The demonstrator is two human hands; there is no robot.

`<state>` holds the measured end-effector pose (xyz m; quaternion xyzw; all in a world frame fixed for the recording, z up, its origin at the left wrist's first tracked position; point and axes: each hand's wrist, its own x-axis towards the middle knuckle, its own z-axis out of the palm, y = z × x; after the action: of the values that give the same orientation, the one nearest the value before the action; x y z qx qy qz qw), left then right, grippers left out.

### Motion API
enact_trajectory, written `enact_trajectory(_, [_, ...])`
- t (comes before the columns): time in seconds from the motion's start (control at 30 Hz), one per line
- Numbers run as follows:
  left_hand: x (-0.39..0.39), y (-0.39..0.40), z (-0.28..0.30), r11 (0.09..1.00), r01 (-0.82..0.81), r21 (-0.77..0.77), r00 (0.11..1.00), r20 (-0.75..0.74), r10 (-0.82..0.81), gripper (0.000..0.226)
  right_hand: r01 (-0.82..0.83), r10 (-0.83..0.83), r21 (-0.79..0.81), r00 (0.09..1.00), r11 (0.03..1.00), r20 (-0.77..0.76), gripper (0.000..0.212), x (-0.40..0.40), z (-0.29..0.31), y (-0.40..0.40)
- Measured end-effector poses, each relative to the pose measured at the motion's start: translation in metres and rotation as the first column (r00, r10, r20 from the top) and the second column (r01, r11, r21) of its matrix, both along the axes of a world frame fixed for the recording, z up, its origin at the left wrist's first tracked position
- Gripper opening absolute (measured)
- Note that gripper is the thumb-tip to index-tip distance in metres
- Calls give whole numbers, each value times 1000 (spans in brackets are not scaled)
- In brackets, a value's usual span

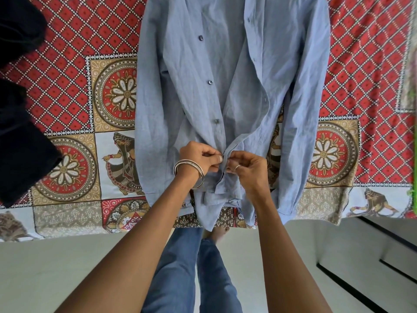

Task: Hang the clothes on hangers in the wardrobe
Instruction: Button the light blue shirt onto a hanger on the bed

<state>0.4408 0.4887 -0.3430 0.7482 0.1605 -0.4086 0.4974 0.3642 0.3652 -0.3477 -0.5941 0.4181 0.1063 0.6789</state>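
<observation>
Both grips are tight and busy here: the left hand [198, 157] has thumb and curled fingers pinched on the button edge of the blue shirt [228, 86], and the right hand [244, 168] pinches the facing buttonhole edge, the two hands nearly touching at the shirt's front opening, low down near the hem. Silver bangles [189, 175] circle the left wrist, just below that hand, and a ring [238, 167] shows on a right finger.

Nearest the camera, below the shirt, the person's blue jeans [180, 267] stand on the pale floor [56, 267], a bare foot [217, 233] peeking out right under the shirt's hem.

The shirt itself lies spread flat on the bed, collar end away from the person, hem hanging slightly over the bed's near edge, sleeves running down both sides. Above the hands the front is open, with dark buttons [210, 82] dotted up the left panel, undone.

Under and around the shirt is the patterned bedsheet [90, 91], red diamonds with flower medallions and dancing figures. Left of the shirt, a black garment [20, 132] lies on the sheet, well apart from it.
</observation>
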Motion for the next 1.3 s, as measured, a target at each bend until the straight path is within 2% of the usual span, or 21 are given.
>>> enact_trajectory(0.17, [-2,-3,1,1000,21,-7,999,25,-21,12,-53,49,-178,998,983,-25,27,3,-6,6])
enact_trajectory(0.3, [-5,-4,5,995,103,5,992,77,-103,14,-87,86,-231,996,969,-16,18,3,-3,5])
enact_trajectory(0.47, [-3,-1,1,991,100,84,989,97,-108,15,-171,172,-218,985,961,-14,19,3,-3,3])
enact_trajectory(0.53, [-2,-3,-1,973,146,176,969,174,-177,11,-159,164,-212,986,964,7,20,3,-2,3])
enact_trajectory(0.63, [-2,-7,-6,970,130,204,966,195,-170,11,-77,83,-181,996,980,27,32,4,0,7])
enact_trajectory(0.7, [-3,-7,-12,980,102,170,980,152,-128,11,-73,79,-268,997,961,12,33,4,-1,10])
enact_trajectory(0.8, [-7,-7,-18,989,38,144,995,91,-51,17,-201,212,-512,977,835,-37,19,4,-2,13])
enact_trajectory(0.87, [-8,-7,-18,990,-6,144,997,82,-6,14,-225,249,-563,968,795,-35,10,2,-4,14])
enact_trajectory(0.97, [-7,-10,-13,994,-42,100,998,59,36,7,-261,272,-571,960,779,-69,10,-1,-5,15])
enact_trajectory(1.03, [-7,-11,-12,996,-31,86,996,86,23,6,-227,225,-538,972,812,-72,8,1,-2,15])
enact_trajectory(1.17, [-9,-15,-11,995,-18,103,990,143,3,18,-226,179,-446,973,866,-145,8,10,3,13])
enact_trajectory(1.3, [-9,-13,-12,994,-112,2,993,36,112,27,-157,102,-306,977,939,-188,18,12,-10,19])
